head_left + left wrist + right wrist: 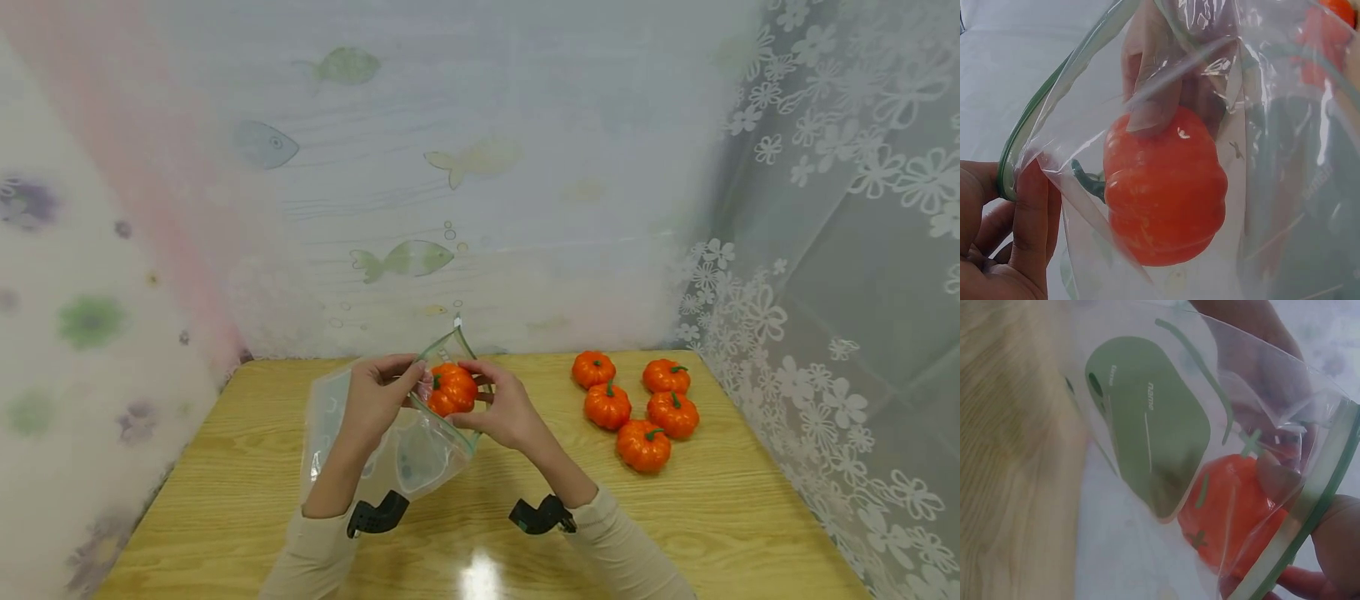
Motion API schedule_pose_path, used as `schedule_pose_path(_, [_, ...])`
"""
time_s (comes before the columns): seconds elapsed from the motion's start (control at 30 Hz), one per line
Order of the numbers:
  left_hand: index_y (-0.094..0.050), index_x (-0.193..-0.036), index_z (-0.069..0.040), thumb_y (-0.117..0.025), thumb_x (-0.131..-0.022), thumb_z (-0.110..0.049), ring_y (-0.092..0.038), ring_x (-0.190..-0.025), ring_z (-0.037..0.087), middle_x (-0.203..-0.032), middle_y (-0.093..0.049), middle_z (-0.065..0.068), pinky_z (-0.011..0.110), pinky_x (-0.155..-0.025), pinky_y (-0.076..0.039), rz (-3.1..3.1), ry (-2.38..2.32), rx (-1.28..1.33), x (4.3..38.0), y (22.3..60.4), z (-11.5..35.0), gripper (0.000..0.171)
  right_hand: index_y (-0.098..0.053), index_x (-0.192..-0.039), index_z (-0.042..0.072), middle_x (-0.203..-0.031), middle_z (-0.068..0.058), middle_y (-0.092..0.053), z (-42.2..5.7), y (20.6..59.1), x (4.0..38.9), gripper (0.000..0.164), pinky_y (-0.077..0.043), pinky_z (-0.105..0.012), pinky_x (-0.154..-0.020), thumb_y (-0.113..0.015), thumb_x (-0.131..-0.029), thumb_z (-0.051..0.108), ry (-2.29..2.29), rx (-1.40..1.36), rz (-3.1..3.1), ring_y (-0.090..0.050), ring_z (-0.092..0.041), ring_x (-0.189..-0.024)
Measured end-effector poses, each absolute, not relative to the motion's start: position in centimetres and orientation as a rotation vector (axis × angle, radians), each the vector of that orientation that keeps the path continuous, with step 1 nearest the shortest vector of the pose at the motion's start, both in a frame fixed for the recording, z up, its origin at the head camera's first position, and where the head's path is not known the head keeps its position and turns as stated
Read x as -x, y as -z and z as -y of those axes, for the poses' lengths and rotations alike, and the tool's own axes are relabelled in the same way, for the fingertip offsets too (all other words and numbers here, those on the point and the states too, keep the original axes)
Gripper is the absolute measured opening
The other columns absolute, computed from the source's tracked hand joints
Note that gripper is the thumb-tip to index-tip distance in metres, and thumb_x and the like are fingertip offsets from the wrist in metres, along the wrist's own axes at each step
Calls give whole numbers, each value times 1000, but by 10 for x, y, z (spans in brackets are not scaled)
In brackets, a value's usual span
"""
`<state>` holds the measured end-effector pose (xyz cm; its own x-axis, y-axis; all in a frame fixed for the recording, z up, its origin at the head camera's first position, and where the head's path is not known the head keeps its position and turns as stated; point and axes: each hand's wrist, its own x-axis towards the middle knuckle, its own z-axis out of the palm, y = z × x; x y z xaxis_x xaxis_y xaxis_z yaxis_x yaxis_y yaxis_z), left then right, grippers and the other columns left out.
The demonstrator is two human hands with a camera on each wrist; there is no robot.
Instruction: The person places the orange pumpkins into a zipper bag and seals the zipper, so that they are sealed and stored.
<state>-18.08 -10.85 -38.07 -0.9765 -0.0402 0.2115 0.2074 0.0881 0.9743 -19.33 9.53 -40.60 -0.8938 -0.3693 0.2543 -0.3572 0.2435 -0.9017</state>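
The pumpkin (455,390) at the right hand (506,407) is glossy orange with a green stem, and the five pumpkins (643,447) right of that hand match it. Around it, the clear bag (328,408) has a green edge and a grey-green printed patch (1147,419) with pale lettering. Below the hands, the tabletop (712,533) shows yellow-brown wood grain; ahead, the pale backdrop (540,267) bears green, blue and yellowish fish. White flowers pattern the grey curtain (847,283) far right of the right hand. Behind the hands, the sleeves (626,546) are cream.
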Motion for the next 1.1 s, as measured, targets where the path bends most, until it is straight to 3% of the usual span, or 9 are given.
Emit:
schedule_pose_path(0.37, [-72,-116,9,-68,-99,-12,-68,-70,8,-90,-75,7,24,-62,-61,2174,1993,163,181,379,109,27,-54,-144,5,-139,-14,-57,-95,408,195,70,-56,-41,-99,-85,-82,5,1745,714,-2484,-60,-30,-118])
schedule_pose_path(0.7, [-68,-117,12,-66,-100,-9,-69,-66,8,-80,-73,-2,24,-60,-60,2114,2079,253,191,380,120,28,-53,-144,0,-143,-19,-53,-93,409,199,68,-51,-47,-105,-85,-84,9,1886,774,-2443,-55,-33,-121])
schedule_pose_path(0.97, [-70,-118,7,-65,-101,-12,-70,-67,8,-81,-74,-6,25,-61,-60,2139,2064,270,201,381,130,26,-61,-127,-8,-131,-26,-57,-86,418,208,47,-54,-38,-102,-78,-83,-10,2429,891,-2317,-58,-31,-118])
schedule_pose_path(1.1, [-70,-118,6,-65,-101,-13,-70,-67,8,-80,-74,-7,25,-60,-59,2135,2060,270,201,381,131,26,-63,-120,-10,-128,-19,-58,-91,428,210,36,-56,-34,-99,-74,-85,-13,2672,857,-2250,-59,-22,-114])
